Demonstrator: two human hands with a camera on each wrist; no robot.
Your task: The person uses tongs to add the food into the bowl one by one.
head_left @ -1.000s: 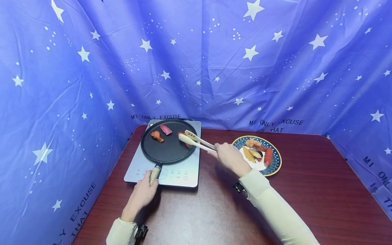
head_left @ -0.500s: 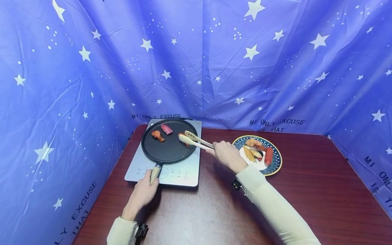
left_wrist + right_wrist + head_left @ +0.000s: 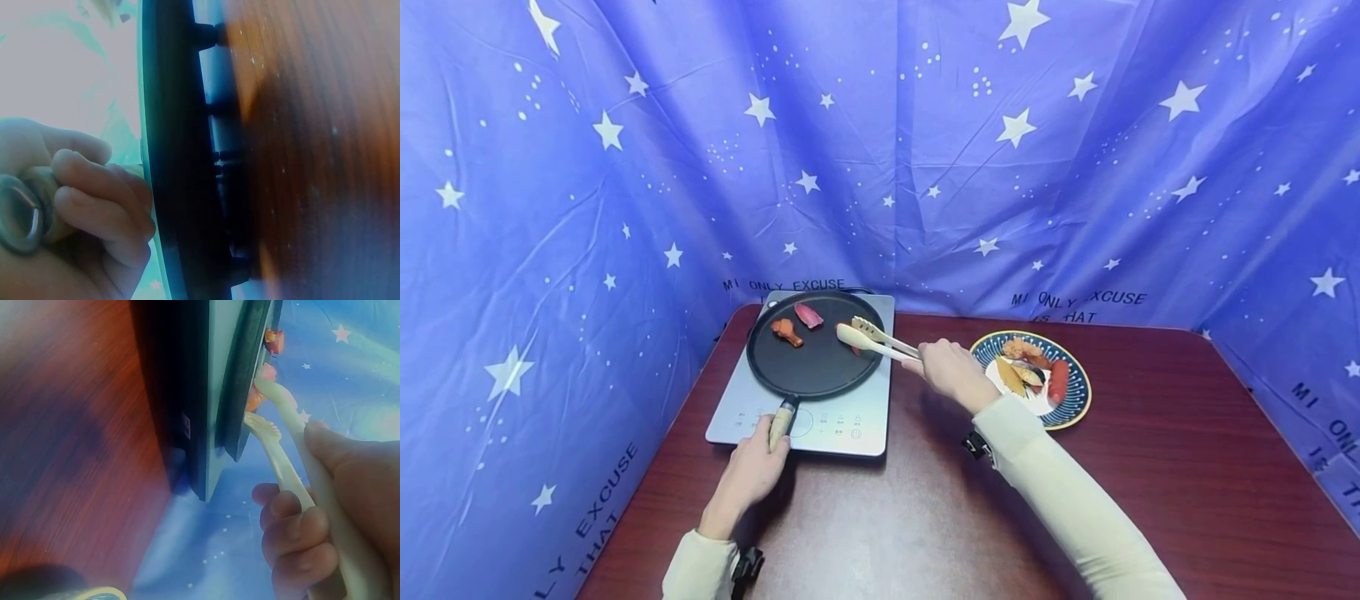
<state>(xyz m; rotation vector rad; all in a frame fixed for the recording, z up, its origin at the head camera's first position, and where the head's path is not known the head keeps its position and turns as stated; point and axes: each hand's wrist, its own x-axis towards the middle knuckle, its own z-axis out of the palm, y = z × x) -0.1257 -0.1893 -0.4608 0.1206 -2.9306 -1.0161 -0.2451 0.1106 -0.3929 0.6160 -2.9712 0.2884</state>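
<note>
Where the tongs reach over the right side of the pan, their tips straddle an orange food piece, likely light and slippery; the right hand grips them, probably best squeezed mid-length, while the left hand clasps the near handle.

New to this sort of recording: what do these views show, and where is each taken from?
There is no robot: a person works with two bare hands. The wide view is taken from the head, looking forward and down; the two close ones from each wrist. On the table are a silver cooktop bearing a black pan, and a patterned plate of food. The left hand grips the pan's handle. The right hand holds tongs, their tips at an orange piece. A brownish piece and a pink one lie in the pan.
</note>
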